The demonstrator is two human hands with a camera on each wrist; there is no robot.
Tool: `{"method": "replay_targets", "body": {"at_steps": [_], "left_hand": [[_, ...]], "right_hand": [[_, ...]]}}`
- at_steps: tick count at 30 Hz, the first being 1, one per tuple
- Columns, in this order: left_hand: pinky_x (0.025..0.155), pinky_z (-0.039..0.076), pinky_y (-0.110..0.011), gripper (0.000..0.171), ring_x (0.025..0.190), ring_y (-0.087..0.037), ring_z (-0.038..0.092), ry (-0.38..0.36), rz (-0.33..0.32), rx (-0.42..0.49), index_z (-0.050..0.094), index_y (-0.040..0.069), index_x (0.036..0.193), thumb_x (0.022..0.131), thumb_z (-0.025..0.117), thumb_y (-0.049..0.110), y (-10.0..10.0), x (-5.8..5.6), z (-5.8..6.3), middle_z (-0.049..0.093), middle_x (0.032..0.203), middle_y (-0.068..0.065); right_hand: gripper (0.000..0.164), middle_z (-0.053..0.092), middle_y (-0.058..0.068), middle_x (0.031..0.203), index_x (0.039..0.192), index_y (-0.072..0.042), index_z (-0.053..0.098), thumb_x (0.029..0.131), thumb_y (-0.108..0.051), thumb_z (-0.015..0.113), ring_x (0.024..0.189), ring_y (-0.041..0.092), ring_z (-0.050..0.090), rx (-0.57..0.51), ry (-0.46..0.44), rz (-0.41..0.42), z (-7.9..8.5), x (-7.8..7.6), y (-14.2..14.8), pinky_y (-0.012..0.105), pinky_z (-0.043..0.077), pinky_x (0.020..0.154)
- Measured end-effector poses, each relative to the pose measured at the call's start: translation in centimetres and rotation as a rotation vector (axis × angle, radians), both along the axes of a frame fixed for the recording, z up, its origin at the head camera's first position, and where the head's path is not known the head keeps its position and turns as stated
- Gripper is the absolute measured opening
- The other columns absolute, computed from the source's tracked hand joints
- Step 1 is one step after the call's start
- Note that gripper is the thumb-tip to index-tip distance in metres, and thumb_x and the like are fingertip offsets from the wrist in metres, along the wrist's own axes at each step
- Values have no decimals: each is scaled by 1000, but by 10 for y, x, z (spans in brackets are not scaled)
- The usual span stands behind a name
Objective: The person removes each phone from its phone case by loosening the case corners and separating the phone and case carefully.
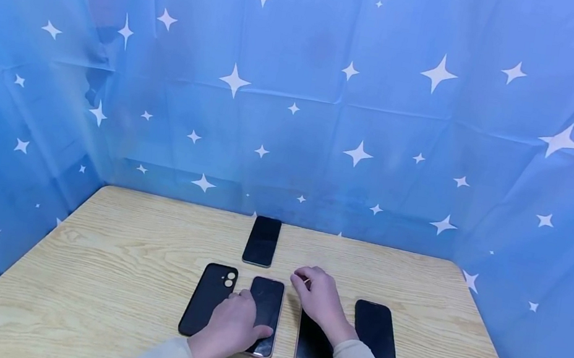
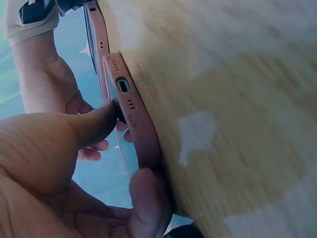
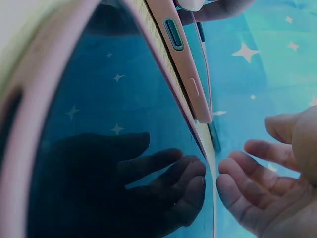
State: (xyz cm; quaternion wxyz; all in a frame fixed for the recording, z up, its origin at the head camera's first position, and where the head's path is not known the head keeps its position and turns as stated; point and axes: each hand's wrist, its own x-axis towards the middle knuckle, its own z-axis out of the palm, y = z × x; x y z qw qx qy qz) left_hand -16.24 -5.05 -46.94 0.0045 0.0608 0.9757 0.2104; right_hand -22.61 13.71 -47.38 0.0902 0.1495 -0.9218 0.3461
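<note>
In the head view my left hand (image 1: 232,322) grips a phone in a pink case (image 1: 269,303). Its thumb lies on the dark screen, while the fingers curl at the case's left side; the left wrist view shows the case's end with the charging port (image 2: 123,85). My right hand (image 1: 320,299) hovers at the far end of a second phone in a pink case (image 1: 312,342), its fingers (image 3: 242,193) loosely bent and apart from the screen, which mirrors them. Left of the left hand lies a black phone case (image 1: 204,300) with camera holes.
Farther back on the wooden table (image 1: 143,231) lies a dark phone (image 1: 262,241). A black, phone-shaped slab (image 1: 378,337) lies to the right, beside my right forearm. Behind the table hangs a blue curtain (image 1: 295,124) with white stars.
</note>
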Motion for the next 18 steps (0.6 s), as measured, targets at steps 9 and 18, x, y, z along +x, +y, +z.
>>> {"method": "replay_targets", "body": {"at_steps": [9,18], "left_hand": [[67,57,-49,77,83,-37,68,-74,7,1,57,-14,110,77,89,47,0,-5,3,64,86,-22],[68,55,-49,67,82,-35,66,-145,31,42,63,-6,102,76,88,49,-3,-11,4,64,86,-16]], "right_hand": [[14,68,3,92,105,-5,77,101,-14,67,76,14,59,8,4,-8,1,0,-1,33,53,69],[14,68,3,93,105,-5,76,102,-14,66,79,16,62,-9,-3,-5,4,-1,0,34,54,70]]}}
